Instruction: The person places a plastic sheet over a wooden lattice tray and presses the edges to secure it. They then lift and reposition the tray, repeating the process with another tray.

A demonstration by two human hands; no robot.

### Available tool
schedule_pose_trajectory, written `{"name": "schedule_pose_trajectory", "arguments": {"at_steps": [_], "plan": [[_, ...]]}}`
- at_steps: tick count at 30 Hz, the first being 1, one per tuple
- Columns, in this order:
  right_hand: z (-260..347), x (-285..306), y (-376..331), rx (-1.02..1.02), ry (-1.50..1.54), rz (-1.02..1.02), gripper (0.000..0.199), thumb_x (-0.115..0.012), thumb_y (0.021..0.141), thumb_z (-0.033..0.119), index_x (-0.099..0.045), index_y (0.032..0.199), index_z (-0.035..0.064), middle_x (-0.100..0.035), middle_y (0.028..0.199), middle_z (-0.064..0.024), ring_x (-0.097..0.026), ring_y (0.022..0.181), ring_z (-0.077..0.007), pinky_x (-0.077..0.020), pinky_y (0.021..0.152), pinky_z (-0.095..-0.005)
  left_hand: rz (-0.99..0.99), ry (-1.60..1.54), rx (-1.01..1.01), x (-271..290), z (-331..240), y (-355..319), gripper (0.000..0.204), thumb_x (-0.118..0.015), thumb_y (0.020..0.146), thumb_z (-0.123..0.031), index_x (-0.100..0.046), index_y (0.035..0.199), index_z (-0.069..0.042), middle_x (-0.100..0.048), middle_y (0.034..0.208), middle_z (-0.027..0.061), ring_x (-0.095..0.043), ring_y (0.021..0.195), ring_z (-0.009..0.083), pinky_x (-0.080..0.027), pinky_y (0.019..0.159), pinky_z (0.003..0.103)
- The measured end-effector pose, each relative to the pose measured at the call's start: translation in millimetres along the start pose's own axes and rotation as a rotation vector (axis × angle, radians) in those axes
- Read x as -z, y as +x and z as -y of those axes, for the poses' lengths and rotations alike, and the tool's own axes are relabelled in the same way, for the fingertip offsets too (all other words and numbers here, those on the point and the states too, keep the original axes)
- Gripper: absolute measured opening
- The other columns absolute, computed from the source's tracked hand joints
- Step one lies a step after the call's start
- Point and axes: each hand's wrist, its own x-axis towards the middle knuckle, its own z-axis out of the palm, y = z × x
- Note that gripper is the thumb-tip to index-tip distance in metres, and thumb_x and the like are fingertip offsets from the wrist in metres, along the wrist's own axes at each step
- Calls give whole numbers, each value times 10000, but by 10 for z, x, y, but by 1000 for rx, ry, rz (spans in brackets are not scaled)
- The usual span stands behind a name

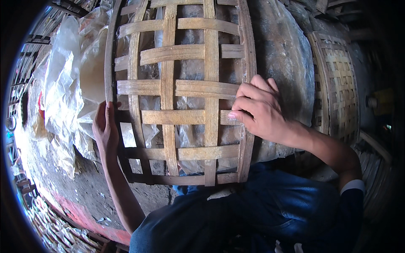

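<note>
A woven bamboo rack (188,88) of wide flat strips, framed by long side rails, fills the middle of the view above my lap. My left hand (105,126) grips its left rail, thumb on top and fingers around the far side. On the right rail my right hand (260,107) is closed, with bent fingers over the edge and thumb near a cross strip. Through the gaps, clear plastic sheeting shows beneath the rack.
Crumpled clear plastic sheets (63,88) lie to the left. A plastic-covered surface (287,63) extends to the right of the rack. Another woven bamboo rack (339,80) stands farther right. Several slatted pieces (55,225) lie at the lower left.
</note>
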Motion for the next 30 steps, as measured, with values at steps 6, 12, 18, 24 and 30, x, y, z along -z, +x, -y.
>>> {"name": "schedule_pose_trajectory", "arguments": {"at_steps": [6,12,18,24,30], "plan": [[-69,-56,55,91,179,-141,112,-703,865,123,-633,813,52,-532,813,-29,-497,782,-213,-402,721,-372,-27,5,-24,-45,-19,-5,384,-526,1064,-343,-645,1214,-10,-725,1045,88,-618,990,132,-455,934,308],[127,332,683,-59,566,-127,183,-652,938,138,-628,789,34,-549,744,-53,-535,628,-162,-445,584,-318,-43,69,-79,-51,-48,8,376,-556,1050,-311,-623,1267,-11,-719,1057,106,-644,1010,156,-502,891,334],[1311,293,1669,187,835,145,69,-585,891,34,-632,873,-13,-659,848,-164,-667,753,-300,-571,768,-463,-53,-229,-156,-125,898,67,383,-620,1015,-295,-609,1266,-6,-706,1036,111,-641,989,154,-513,838,331],[1065,168,1802,345,606,176,60,-608,845,27,-650,844,-16,-638,793,-135,-651,702,-275,-553,710,-420,75,-75,32,-218,111,-26,301,-624,1017,-249,-617,1185,0,-674,940,69,-627,905,100,-499,773,277],[70,595,791,179,222,247,186,-761,794,177,-642,846,44,-598,853,-93,-620,864,-258,-485,801,-424,53,-126,-8,-134,137,-18,308,-591,1041,-221,-598,1239,15,-663,998,64,-589,909,118,-476,816,277]]}}
